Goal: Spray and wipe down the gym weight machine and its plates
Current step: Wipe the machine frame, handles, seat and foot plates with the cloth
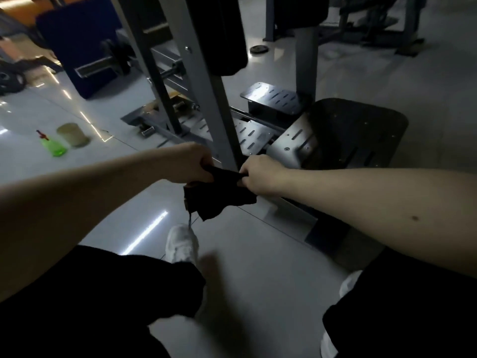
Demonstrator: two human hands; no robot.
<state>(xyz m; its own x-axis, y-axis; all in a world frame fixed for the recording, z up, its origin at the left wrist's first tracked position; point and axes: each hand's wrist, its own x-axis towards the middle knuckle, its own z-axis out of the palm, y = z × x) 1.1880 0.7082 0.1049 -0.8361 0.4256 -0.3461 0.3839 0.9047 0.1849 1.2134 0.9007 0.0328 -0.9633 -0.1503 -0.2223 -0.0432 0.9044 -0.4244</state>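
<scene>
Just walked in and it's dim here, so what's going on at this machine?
A person holds a dark cloth stretched between the left hand and right hand, right by the weight machine's grey upright. The green spray bottle sits on the floor to the left, beside a tan container, untouched.

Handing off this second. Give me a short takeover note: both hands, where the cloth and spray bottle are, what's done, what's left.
Hands: the left hand and right hand each grip one end of the cloth, held between them just in front of the machine's grey post.
Spray bottle: on the floor to the left, beside a tan cup, in neither hand.
Done: the dim picture does not show which surfaces have been wiped.
Left: probably wiping the post and the slotted metal plates behind it.
</scene>
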